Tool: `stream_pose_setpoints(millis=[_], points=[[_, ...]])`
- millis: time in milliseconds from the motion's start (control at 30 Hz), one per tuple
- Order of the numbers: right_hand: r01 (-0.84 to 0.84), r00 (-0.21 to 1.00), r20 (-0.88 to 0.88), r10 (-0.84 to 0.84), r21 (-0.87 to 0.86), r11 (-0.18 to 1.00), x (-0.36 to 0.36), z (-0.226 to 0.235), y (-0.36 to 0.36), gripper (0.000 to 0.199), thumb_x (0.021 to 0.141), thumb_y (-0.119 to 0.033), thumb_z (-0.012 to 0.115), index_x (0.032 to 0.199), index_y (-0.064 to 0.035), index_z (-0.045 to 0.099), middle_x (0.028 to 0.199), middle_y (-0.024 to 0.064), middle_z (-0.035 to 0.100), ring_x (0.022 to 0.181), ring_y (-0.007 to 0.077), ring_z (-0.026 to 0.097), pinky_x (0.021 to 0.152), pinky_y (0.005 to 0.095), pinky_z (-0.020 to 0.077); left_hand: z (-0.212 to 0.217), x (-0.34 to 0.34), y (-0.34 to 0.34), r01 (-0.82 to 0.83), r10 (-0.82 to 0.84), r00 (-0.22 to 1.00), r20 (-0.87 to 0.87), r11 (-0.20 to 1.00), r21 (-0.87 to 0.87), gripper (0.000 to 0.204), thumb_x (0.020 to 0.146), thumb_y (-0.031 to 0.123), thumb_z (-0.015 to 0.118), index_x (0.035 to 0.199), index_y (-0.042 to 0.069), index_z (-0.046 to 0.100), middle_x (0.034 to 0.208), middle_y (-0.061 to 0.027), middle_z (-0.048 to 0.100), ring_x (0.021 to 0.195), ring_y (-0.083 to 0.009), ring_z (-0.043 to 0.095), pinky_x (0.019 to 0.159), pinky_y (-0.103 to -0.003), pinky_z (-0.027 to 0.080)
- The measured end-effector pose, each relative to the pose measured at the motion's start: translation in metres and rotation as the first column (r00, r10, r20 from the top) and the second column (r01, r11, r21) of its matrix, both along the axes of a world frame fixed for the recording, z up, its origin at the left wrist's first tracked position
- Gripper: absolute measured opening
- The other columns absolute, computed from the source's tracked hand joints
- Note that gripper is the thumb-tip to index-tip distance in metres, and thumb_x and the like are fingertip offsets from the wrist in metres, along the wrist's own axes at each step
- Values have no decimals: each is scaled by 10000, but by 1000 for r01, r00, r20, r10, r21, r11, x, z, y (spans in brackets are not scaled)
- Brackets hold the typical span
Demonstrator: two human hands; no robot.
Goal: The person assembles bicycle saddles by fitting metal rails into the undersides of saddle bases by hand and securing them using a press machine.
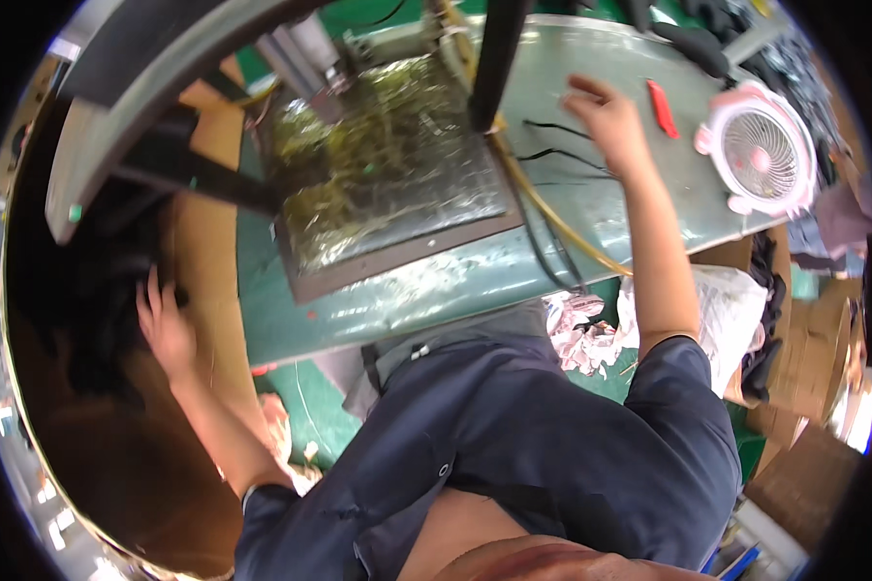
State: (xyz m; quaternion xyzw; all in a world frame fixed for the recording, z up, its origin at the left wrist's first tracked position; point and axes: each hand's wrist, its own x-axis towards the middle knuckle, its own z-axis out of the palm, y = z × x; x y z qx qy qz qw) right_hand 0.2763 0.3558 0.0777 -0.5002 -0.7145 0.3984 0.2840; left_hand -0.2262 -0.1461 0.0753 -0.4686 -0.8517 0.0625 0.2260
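Note:
My left hand (168,329) reaches down on the left with its fingers spread, holding nothing. It is over the edge of a deep cardboard box (208,223), nearest to a dark heap of black pieces (97,320) inside it. Whether the fingertips touch the heap I cannot tell. My right hand (606,121) is above the green metal table (552,58), its fingers apart and slightly bent, with nothing seen in them. Thin black strips (562,153) lie on the table just left of that hand and wrist.
A machine's flat plate (388,165), covered in shiny clear film, lies before me under a dark frame (499,58). A yellow hose (562,228) crosses the table. At the right are a red-handled tool (662,108), a pink fan (761,150) and a white plastic bag (731,315).

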Motion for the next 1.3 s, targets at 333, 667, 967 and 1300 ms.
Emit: stream_pose_setpoints(millis=[333, 667, 967, 1300], points=[[-258, 836, 546, -49, 471, 843, 74, -50, -37, 603, 775, -65, 658, 1377, -32, 668, 1217, 183, 695, 1249, 400, 622, 1086, 488, 509, -50, -67, -22, -336, 318, 900, -300, 942, -10, 673, 881, 151, 730, 1530, 156, 551, 1573, -91, 554, 1510, -331, 482, 1213, -572, 394], [117, 992, 19, -125, 230, 966, 91, 11, -102, 515, 800, 5, 727, 1312, -26, 679, 949, 4, 601, 819, 94, 567, 754, 266, 516, 66, 63, 19, 260, -366, 888, 278, 899, 353, 672, 810, 61, 831, 1462, 50, 670, 1414, -180, 644, 1251, -392, 639, 1113, -473, 485], [-206, 873, -441, 207, 51, 977, 19, 15, -156, 588, 819, 67, 722, 1390, 22, 587, 1057, -6, 627, 850, 46, 510, 775, 206, 450, 33, 244, 204, 703, -813, 426, 396, 573, 421, 585, 835, 341, 882, 1319, 50, 731, 1137, -135, 732, 1131, -340, 703, 1007, -455, 537], [-446, 841, -185, 509, 296, 845, -3, -4, -201, 444, 848, -36, 874, 1283, -59, 792, 763, -3, 530, 614, 92, 450, 571, 263, 377, -32, 187, 156, 187, -724, 419, 548, 659, 728, 457, 802, 136, 947, 1182, 6, 729, 1169, -157, 727, 1068, -310, 705, 948, -357, 551]])
